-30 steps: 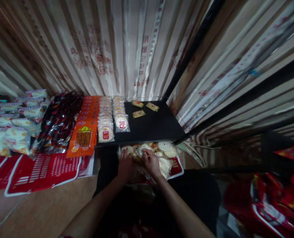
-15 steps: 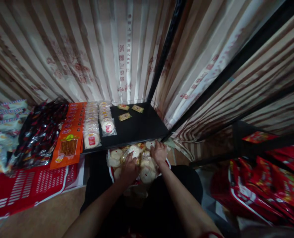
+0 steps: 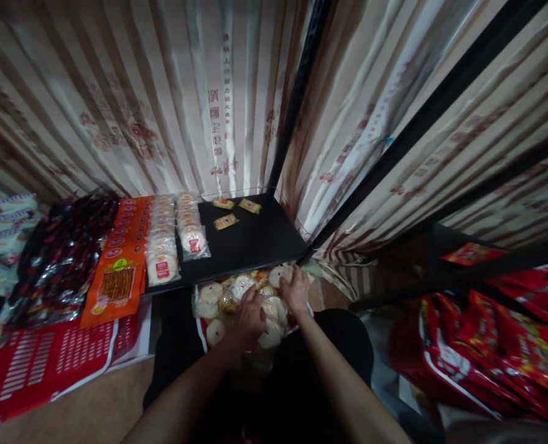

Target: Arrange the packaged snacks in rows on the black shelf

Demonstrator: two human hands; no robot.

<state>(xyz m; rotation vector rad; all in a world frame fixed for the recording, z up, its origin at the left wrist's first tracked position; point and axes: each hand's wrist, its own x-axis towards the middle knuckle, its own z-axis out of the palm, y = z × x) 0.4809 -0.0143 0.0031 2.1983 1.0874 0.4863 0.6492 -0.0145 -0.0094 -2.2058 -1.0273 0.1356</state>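
A red basket [image 3: 202, 327] on my lap holds several clear packets of round white cakes [image 3: 210, 292]. My left hand [image 3: 250, 317] rests palm down in the pile, fingers curled over a packet. Just to its right, my right hand [image 3: 295, 290] presses on packets at the basket's far right, fingers bent; whether it grips one is hidden. Right above the basket is a black shelf [image 3: 255, 237] with two rows of round cake packets [image 3: 193, 239] and three small yellow packets [image 3: 226, 221].
Orange snack packs [image 3: 116, 277] and dark red wrapped packs [image 3: 56, 259] lie left on the shelf, above a red basket [image 3: 47, 357]. Striped curtains [image 3: 163, 98] hang behind. Black shelf posts [image 3: 297, 92] rise at the corner. Red bags [image 3: 491, 333] fill shelves at right.
The view has swung right. Both hands have shifted about in the basket: the right went to the far right edge, and the left now lies over the middle packets.
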